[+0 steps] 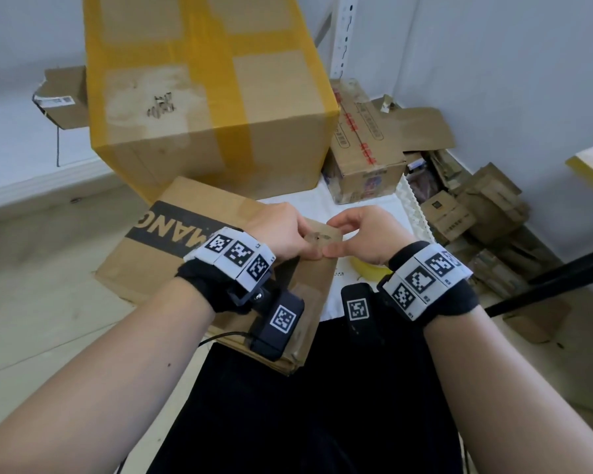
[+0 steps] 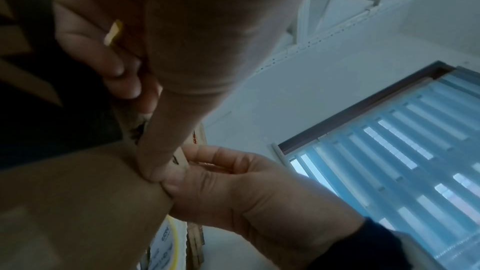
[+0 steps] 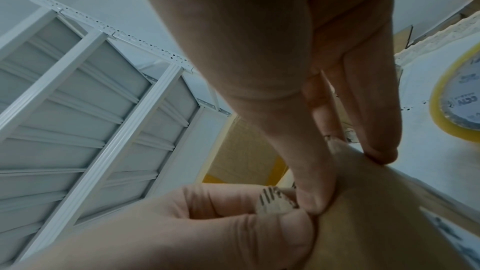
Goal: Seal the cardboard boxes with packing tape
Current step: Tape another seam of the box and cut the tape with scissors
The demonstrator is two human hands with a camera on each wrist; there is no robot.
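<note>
A flattened cardboard box (image 1: 172, 234) with a black printed band lies tilted in front of me. Both hands meet at its far right corner, where a small worn flap (image 1: 322, 236) sticks up. My left hand (image 1: 307, 242) pinches that flap between thumb and curled fingers. My right hand (image 1: 336, 246) pinches the same flap from the other side, the two thumbs touching. In the right wrist view the frayed cardboard edge (image 3: 272, 202) shows between the thumbs. A roll of yellow packing tape (image 1: 367, 268) lies on the white surface, half hidden under my right hand, and shows again as the tape roll (image 3: 454, 106).
A large box (image 1: 202, 97) sealed with yellow tape stands just behind. A smaller printed box (image 1: 363, 159) sits to its right, and a pile of flattened cartons (image 1: 476, 217) fills the right corner. White shelving (image 3: 91, 100) rises above. A black bar (image 1: 545, 289) crosses at right.
</note>
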